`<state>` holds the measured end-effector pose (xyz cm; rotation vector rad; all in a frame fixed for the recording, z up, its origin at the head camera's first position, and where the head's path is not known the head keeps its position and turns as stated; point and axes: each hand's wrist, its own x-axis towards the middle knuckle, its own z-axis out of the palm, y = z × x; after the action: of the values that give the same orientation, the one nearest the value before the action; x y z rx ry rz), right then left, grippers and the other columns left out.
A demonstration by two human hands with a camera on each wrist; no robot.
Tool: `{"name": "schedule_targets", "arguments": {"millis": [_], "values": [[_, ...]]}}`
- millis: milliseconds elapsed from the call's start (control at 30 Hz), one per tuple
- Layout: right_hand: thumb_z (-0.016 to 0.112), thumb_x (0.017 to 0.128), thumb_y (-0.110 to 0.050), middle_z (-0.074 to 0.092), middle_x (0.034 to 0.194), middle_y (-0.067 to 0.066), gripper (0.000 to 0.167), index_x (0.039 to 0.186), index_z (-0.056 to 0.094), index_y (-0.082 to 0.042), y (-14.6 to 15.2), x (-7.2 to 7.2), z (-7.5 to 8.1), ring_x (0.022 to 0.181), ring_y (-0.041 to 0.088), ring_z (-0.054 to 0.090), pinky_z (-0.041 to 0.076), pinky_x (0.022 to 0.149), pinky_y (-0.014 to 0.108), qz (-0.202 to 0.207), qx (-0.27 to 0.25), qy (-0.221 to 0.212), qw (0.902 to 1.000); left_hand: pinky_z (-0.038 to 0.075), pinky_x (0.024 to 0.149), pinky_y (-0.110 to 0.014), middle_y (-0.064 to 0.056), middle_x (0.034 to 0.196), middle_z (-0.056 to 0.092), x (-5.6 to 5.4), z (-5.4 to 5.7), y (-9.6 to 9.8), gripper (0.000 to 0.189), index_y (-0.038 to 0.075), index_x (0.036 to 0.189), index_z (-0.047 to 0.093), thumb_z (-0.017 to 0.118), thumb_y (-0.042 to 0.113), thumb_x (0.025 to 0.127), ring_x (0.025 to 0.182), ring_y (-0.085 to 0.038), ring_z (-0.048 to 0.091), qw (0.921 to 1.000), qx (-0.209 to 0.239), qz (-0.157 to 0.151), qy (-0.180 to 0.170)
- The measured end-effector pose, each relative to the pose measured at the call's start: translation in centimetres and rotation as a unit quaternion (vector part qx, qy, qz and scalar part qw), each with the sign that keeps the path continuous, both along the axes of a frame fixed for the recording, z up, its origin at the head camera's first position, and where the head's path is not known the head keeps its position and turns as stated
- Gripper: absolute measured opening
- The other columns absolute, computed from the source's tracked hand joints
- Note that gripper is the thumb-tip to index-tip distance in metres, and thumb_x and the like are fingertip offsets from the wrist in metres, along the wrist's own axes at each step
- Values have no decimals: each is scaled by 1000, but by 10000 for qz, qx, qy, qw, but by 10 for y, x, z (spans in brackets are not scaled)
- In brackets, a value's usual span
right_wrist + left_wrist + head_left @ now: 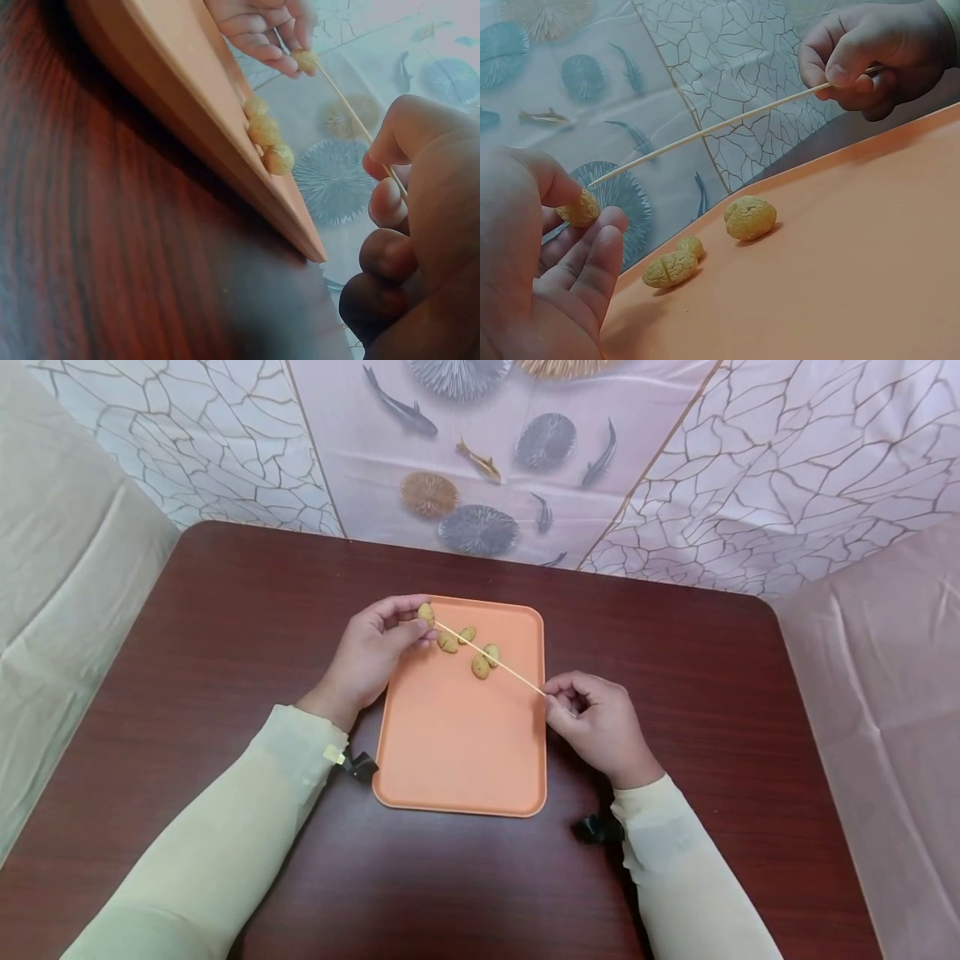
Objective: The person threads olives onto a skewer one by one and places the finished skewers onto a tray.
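Between thumb and fingers, my left hand (363,652) pinches a small wrinkled yellow-brown lump (581,210) over the far left corner of an orange tray (465,752). My right hand (600,727), by the tray's right edge, pinches a thin wooden skewer (519,677) near one end. The skewer slants across above the tray, its tip right at the edge of the held lump in the left wrist view. More lumps of the same kind (480,667) lie in pairs on the far half of the tray.
A dark reddish wood table (247,610) carries the tray. Behind it hangs a cloth (480,460) printed with fish and round shapes, and pale cloth (885,693) hangs along the sides. Each sleeve has a small black device (362,767) at the wrist.
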<state>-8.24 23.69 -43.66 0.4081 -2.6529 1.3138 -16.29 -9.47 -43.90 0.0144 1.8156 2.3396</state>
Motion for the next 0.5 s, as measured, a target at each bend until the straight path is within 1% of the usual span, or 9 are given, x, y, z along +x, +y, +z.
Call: {"name": "schedule_targets", "arguments": {"millis": [167, 300, 500], "values": [[79, 96, -3, 68, 81, -1, 11, 102, 83, -11, 0, 0, -4, 68, 11, 57, 48, 61, 16, 14, -28, 63, 10000, 70, 89, -26, -8, 113, 71, -2, -3, 0, 45, -8, 153, 60, 65, -3, 109, 102, -26, 83, 9998, 174, -72, 98], [79, 96, -3, 68, 81, -1, 11, 101, 83, -12, 1, -1, -5, 68, 11, 56, 47, 60, 16, 7, -68, 88, 9999, 69, 86, -25, -7, 113, 71, -1, -3, -1, 45, -9, 155, 57, 62, -4, 111, 102, -24, 83, 9996, 206, -122, 173], [80, 95, -2, 67, 80, -1, 12, 101, 83, -11, 2, 0, -8, 68, 11, 56, 46, 60, 16, 23, -196, 80, 9998, 69, 85, -24, -7, 116, 75, 0, -5, -1, 44, -6, 155, 60, 59, -5, 111, 101, -21, 83, 9993, 247, -167, 216]]}}
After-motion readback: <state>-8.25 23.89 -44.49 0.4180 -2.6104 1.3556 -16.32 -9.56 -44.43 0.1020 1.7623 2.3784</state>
